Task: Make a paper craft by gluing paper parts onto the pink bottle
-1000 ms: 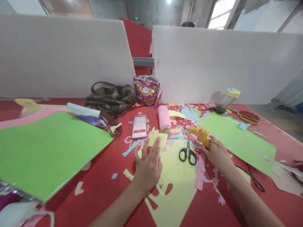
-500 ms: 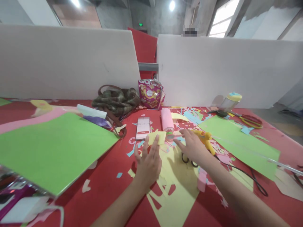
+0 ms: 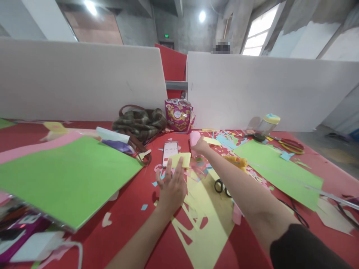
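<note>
My left hand (image 3: 171,185) lies flat on the red table, fingers spread, with its fingertips pressing a small folded yellow paper piece (image 3: 180,160). A phone (image 3: 170,151) lies just beyond that piece. My right hand (image 3: 199,145) is stretched far forward and closed around the pink cylinder (image 3: 194,137) lying near the table's middle. The yellow glue gun (image 3: 236,161) rests on the table beside my right forearm, with black-handled scissors (image 3: 221,185) partly under the arm. A cut-up yellow sheet (image 3: 206,220) lies below both arms.
A big green sheet (image 3: 58,177) covers the left side, another green sheet (image 3: 276,166) the right. A plaid bag (image 3: 138,123), a snack pouch (image 3: 178,114), a jar (image 3: 266,124) and red-yellow scissors (image 3: 291,145) stand near white dividers (image 3: 252,89). Paper scraps litter the middle.
My right hand let go of the glue gun, swept left and forward, and closed on the pink cylinder. My left hand stayed on the yellow piece.
</note>
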A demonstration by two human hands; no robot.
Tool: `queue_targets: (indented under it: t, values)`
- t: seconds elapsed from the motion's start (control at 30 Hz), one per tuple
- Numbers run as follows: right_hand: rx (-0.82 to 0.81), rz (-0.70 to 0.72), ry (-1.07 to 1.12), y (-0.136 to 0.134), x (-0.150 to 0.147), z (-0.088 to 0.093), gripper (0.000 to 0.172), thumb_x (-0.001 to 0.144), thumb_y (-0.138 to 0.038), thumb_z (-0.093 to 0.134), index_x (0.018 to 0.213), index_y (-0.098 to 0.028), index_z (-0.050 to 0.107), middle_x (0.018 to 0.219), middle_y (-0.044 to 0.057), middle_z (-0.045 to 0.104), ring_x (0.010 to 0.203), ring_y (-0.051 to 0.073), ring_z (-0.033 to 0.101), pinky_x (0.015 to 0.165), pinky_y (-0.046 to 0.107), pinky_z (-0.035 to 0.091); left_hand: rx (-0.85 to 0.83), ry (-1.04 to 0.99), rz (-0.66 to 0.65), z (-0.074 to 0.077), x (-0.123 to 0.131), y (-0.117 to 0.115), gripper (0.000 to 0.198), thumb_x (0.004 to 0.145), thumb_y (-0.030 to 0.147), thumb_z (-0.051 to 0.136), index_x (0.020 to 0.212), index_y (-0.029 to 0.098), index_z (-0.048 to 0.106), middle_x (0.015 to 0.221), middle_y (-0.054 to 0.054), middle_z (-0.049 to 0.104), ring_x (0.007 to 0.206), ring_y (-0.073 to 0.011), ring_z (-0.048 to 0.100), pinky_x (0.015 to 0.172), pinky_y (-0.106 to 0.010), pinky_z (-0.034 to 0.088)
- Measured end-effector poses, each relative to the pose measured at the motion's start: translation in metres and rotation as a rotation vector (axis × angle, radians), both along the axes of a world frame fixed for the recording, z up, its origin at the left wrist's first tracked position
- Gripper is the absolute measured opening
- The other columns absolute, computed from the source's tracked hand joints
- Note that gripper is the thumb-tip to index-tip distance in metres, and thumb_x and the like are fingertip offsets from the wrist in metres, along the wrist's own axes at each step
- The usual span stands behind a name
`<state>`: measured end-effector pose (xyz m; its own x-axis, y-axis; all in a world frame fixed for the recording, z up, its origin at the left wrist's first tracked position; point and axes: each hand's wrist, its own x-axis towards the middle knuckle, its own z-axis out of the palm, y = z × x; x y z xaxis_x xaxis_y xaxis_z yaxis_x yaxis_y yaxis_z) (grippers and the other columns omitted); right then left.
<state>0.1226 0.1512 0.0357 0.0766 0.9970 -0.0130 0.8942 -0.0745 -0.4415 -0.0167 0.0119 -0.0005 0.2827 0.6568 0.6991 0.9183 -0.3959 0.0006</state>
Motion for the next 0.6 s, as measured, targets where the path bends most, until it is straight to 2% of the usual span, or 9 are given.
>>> queue_targets:
  t: [0.1,0.2,0.27,0.37,0.5,0.53,0.6]
  values:
    - [0.02,-0.033,-0.026,-0.004,-0.009,0.011,0.062,0.065,-0.036,0.049,0.113,-0.004,0.025,0.091,0.018,0.056,0.084,0.029,0.054,0.068,0.038,0.04,0.007,-0.017,0.037,0.002,-0.004,0.003,0.03,0.073,0.018,0.045,0.102,0.013,0.053,0.125,-0.013,0.04,0.122,-0.0304,0.02,0.095,-0.053,0.006]
    - [0.091,-0.037,-0.057,-0.019,-0.021,0.03,0.065,0.063,-0.037,0.05,0.114,-0.007,0.024,0.099,0.019,0.051,0.094,0.032,0.048,0.073,0.041,0.038,0.024,-0.033,0.083,0.007,-0.009,0.006,0.033,0.074,0.018,0.043,0.106,0.012,0.051,0.122,-0.015,0.043,0.121,-0.0305,0.022,0.094,-0.052,0.006]
    - [0.152,-0.006,-0.068,-0.037,-0.027,0.044,0.064,0.063,-0.036,0.05,0.115,-0.011,0.023,0.103,0.017,0.048,0.098,0.031,0.045,0.074,0.041,0.038,0.046,-0.065,0.101,0.01,-0.014,0.008,0.037,0.074,0.017,0.043,0.11,0.011,0.047,0.122,-0.015,0.044,0.12,-0.0299,0.023,0.095,-0.051,0.005]
    - [0.329,0.111,-0.07,-0.073,-0.031,0.056,0.056,0.063,-0.033,0.05,0.111,-0.015,0.029,0.1,0.015,0.048,0.093,0.03,0.046,0.072,0.041,0.038,0.096,-0.129,0.124,0.016,-0.022,0.009,0.041,0.074,0.017,0.044,0.114,0.012,0.043,0.123,-0.014,0.043,0.12,-0.0288,0.024,0.095,-0.05,0.006]
    - [0.413,0.192,0.06,-0.121,-0.023,0.053,0.052,0.068,-0.029,0.046,0.114,-0.016,0.027,0.102,0.013,0.046,0.094,0.027,0.046,0.075,0.04,0.038,0.15,-0.155,0.177,0.02,-0.033,0.002,0.046,0.073,0.018,0.045,0.118,0.01,0.038,0.124,-0.016,0.041,0.122,-0.0273,0.021,0.094,-0.048,0.007]
    - [0.38,0.207,0.135,-0.132,-0.02,0.05,0.053,0.068,-0.03,0.047,0.115,-0.016,0.027,0.102,0.013,0.046,0.094,0.026,0.046,0.076,0.039,0.038,0.15,-0.141,0.185,0.019,-0.035,-0.001,0.046,0.073,0.018,0.045,0.117,0.009,0.039,0.123,-0.016,0.041,0.122,-0.0271,0.021,0.094,-0.048,0.007]
    - [0.214,0.223,0.292,-0.149,-0.012,0.041,0.055,0.067,-0.031,0.049,0.115,-0.017,0.026,0.099,0.011,0.049,0.091,0.024,0.049,0.075,0.037,0.039,0.121,-0.084,0.174,0.017,-0.038,-0.007,0.043,0.073,0.019,0.045,0.115,0.009,0.041,0.123,-0.016,0.042,0.122,-0.0272,0.02,0.095,-0.049,0.007]
